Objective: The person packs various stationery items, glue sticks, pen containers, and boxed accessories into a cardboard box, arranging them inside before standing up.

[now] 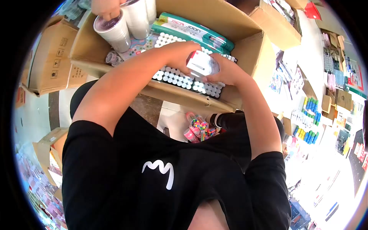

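Pack [202, 64], clear-sided, 1: gripped between the fingers of your left hand [183, 55] and right hand [227, 71], above white-topped tubes [177, 78] in the carton [261, 59]. Risk: slack fingers could let it slip, knocking tubes askew.

White pack [202, 64] with a red corner, probably clear-wrapped, tilted above the open cardboard box [256, 53].

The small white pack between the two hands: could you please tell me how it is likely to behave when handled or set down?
The white pack shows straight edges and a flat-looking face, so it would probably keep its shape and hardly roll. Its bright, glossy shine suggests the surface may be somewhat slippery.
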A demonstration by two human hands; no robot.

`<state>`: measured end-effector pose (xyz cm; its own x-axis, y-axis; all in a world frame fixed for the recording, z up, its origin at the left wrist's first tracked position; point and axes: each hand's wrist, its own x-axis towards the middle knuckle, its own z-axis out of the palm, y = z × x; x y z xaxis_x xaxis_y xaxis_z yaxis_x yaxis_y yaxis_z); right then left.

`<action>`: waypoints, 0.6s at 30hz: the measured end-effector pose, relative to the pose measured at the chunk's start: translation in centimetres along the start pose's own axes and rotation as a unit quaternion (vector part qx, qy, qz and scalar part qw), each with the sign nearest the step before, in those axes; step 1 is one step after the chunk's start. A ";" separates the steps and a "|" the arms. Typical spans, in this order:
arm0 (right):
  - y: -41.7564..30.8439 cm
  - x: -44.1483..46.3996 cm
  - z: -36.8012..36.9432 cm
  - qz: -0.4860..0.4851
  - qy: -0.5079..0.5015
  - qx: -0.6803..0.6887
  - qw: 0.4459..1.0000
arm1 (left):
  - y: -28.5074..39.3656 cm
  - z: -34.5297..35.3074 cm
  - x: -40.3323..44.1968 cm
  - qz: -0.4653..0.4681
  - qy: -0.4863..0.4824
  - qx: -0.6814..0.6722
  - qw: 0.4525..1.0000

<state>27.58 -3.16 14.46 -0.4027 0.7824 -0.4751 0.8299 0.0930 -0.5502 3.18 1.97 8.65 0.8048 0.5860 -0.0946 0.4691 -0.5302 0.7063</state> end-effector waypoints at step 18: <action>2.6 -9.5 -9.8 0.011 0.291 -0.035 0.956 | 4.5 3.3 1.3 -0.064 -0.176 0.100 0.977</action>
<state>37.35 -4.32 24.32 -0.1185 0.9929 -0.0127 0.8675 0.0973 -0.4879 7.56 -1.67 9.44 0.7937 0.4262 -0.4340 0.6072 -0.5969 0.5244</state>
